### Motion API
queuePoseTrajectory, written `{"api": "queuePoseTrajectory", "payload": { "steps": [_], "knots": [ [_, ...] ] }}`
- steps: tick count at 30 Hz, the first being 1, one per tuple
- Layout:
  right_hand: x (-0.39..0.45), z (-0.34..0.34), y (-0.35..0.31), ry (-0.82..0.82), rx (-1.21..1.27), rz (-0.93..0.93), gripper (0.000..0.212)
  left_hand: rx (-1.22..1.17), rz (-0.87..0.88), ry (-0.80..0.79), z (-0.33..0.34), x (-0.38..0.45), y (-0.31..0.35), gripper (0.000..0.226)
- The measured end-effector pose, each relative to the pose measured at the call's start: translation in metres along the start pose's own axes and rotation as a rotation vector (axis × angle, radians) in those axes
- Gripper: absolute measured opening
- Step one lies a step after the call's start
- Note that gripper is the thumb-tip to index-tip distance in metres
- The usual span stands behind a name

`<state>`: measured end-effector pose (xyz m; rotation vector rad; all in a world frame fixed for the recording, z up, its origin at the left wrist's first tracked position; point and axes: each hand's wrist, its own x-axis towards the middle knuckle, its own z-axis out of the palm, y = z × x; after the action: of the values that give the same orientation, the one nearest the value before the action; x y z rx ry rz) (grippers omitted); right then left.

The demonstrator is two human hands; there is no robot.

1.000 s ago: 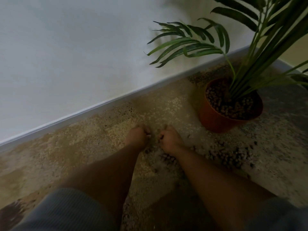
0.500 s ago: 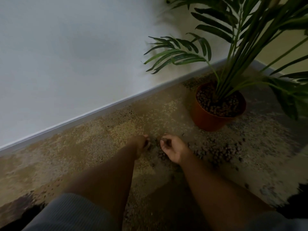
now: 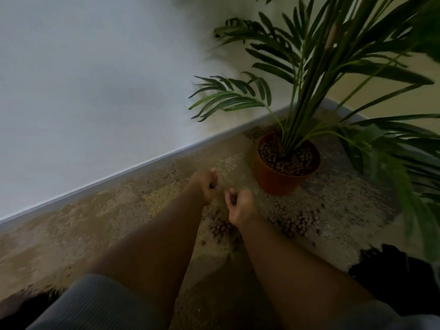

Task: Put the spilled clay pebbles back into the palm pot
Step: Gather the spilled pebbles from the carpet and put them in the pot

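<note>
Since a second ago both hands are seen lifted off the carpet and brought nearer the pot; earlier they were pressed down among the pebbles. The left hand is curled into a fist, and something dark, probably a pebble, shows between its fingers. The right hand is cupped with fingers bent inward; whether pebbles are held in it cannot be told. This is judged to be the end of a scoop, with the carry to the pot next.

Spilled pebbles are left in two patches: a small heap under and between the wrists, and a larger one just in front of the pot. More pebbles are already seen inside the pot, around the palm stems.

The pot stands upright near the skirting, mouth upward, its long axis vertical. The single pebbles are too small for any axis to be read.
</note>
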<state>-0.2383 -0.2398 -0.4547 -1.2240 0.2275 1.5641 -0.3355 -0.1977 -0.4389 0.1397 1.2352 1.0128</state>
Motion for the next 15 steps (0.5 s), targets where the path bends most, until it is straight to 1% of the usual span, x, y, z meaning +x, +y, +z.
{"api": "queuePoseTrajectory", "payload": {
  "steps": [3, 5, 7, 8, 10, 11, 12, 13, 14, 15],
  "knots": [
    [-0.01, 0.006, -0.026, 0.042, 0.035, -0.081, 0.03, 0.009, 0.012, -0.092, 0.037, -0.011, 0.002, 0.019],
    [-0.014, 0.011, -0.045, 0.066, 0.081, -0.134, 0.033, 0.028, 0.031, -0.133, 0.065, -0.017, 0.001, 0.024],
    [-0.021, 0.017, -0.062, 0.082, 0.092, -0.18, 0.028, 0.046, 0.064, -0.171, 0.091, -0.023, -0.001, 0.03],
    [-0.025, 0.019, -0.07, 0.079, 0.111, -0.208, 0.029, 0.053, 0.078, -0.184, 0.102, -0.024, -0.002, 0.032],
    [-0.029, 0.022, -0.086, 0.037, 0.079, -0.302, 0.041, 0.083, 0.086, -0.211, 0.122, -0.026, -0.003, 0.032],
    [-0.031, 0.025, -0.094, 0.031, 0.044, -0.356, 0.048, 0.11, 0.082, -0.221, 0.13, -0.027, -0.002, 0.029],
    [-0.029, 0.027, -0.102, 0.037, 0.063, -0.384, 0.051, 0.139, 0.086, -0.221, 0.137, -0.029, -0.002, 0.024],
    [-0.031, 0.027, -0.109, 0.055, 0.09, -0.365, 0.052, 0.158, 0.082, -0.225, 0.143, -0.034, 0.0, 0.023],
    [-0.03, 0.029, -0.116, 0.088, 0.138, -0.354, 0.052, 0.171, 0.071, -0.233, 0.148, -0.038, 0.001, 0.028],
    [-0.03, 0.031, -0.122, 0.071, 0.176, -0.35, 0.052, 0.174, 0.054, -0.254, 0.152, -0.041, 0.001, 0.034]
  ]
}}
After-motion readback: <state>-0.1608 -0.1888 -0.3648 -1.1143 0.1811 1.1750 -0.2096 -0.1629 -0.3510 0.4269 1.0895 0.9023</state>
